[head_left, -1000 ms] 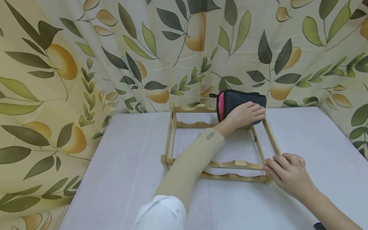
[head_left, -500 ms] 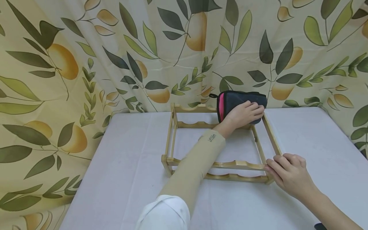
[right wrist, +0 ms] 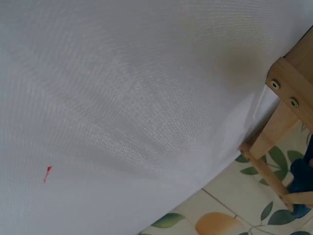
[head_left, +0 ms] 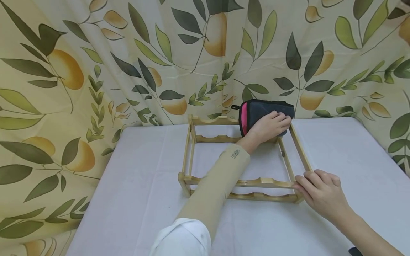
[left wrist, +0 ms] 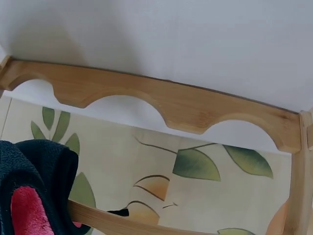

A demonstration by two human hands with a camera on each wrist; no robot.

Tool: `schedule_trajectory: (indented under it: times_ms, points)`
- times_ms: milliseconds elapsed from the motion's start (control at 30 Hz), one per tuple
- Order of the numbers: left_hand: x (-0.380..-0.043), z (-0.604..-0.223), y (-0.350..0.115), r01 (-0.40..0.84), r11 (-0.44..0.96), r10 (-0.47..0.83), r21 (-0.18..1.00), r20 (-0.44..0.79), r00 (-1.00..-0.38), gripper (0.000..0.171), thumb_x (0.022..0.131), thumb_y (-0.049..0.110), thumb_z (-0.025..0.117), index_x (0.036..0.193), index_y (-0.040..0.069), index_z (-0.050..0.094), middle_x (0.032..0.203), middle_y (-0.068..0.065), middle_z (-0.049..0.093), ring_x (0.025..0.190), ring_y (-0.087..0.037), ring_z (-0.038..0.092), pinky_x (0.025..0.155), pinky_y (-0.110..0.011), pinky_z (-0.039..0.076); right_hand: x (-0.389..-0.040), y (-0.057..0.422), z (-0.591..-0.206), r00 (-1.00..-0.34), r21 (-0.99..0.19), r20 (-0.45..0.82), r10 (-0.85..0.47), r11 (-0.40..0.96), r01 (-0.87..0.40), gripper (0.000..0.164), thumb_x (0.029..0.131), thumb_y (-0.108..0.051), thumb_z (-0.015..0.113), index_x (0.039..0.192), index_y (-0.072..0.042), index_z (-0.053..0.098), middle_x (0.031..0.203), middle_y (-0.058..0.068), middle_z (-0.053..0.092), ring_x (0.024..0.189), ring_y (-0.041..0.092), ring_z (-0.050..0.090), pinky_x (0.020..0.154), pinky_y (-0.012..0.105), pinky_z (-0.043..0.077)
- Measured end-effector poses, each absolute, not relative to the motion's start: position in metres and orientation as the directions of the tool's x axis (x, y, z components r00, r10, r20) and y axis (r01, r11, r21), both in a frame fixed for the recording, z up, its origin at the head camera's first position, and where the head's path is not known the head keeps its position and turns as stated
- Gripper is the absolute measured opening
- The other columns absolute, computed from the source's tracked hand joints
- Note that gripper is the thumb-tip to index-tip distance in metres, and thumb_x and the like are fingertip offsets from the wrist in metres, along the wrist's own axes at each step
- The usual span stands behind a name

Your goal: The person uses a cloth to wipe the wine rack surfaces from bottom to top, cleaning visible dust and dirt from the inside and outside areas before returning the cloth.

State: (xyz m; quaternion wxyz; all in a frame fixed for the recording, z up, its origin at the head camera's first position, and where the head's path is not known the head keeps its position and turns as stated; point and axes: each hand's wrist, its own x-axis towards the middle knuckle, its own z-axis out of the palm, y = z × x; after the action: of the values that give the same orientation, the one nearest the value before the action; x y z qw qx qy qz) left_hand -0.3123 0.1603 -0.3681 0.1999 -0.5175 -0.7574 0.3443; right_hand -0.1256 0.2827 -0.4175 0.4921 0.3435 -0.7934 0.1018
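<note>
A wooden rack [head_left: 266, 182] with scalloped rails stands on the white-covered table. Over the right part of its back rail lies a folded navy cleaning cloth [head_left: 261, 111] with a pink patch, black edging and a small loop. My left hand [head_left: 270, 125] grips this cloth from above, near the rack's back right corner. In the left wrist view the fuzzy cloth [left wrist: 54, 166] wraps over a rail, and that hand is out of sight. My right hand [head_left: 323, 188] holds the rack's front right corner, its fingers curled over the wood.
Behind the table [head_left: 147, 153] hangs a curtain [head_left: 192, 85] printed with leaves and fruit, close to the rack's back. A small dark object [head_left: 355, 251] shows at the bottom edge beside my right forearm. A red mark [right wrist: 47, 174] shows on the white tablecloth.
My left forearm has shifted slightly to the right, and its fingers have moved a little on the cleaning cloth. Rack, cloth and right hand stay in place, with only slight camera sway.
</note>
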Motion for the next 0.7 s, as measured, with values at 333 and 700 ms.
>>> schedule_trajectory:
  times_ms: [333, 700]
  points:
    - [-0.319, -0.371, 0.146, 0.669, 0.242, 0.931, -0.703, -0.026, -0.365, 0.042, 0.1, 0.012, 0.033, 0.141, 0.016, 0.032, 0.138, -0.001, 0.035, 0.123, -0.017, 0.034, 0.098, -0.029, 0.031, -0.126, 0.281, -0.417, -0.266, 0.171, 0.87, -0.416, 0.76, -0.627, 0.046, 0.096, -0.038, 0.041, 0.073, -0.001, 0.056, 0.068, 0.011, 0.045, 0.064, 0.033, 0.037, 0.059, 0.042, 0.02]
    - [-0.316, -0.37, 0.146, 0.654, 0.182, 0.974, -0.734, 0.044, -0.222, 0.041, 0.1, 0.004, 0.021, 0.138, 0.014, 0.035, 0.136, -0.001, 0.038, 0.117, -0.016, 0.04, 0.093, -0.027, 0.034, -0.127, 0.282, -0.421, -0.285, 0.163, 0.862, -0.419, 0.762, -0.626, 0.046, 0.096, -0.038, 0.04, 0.074, -0.002, 0.057, 0.068, 0.011, 0.045, 0.065, 0.035, 0.037, 0.058, 0.044, 0.02]
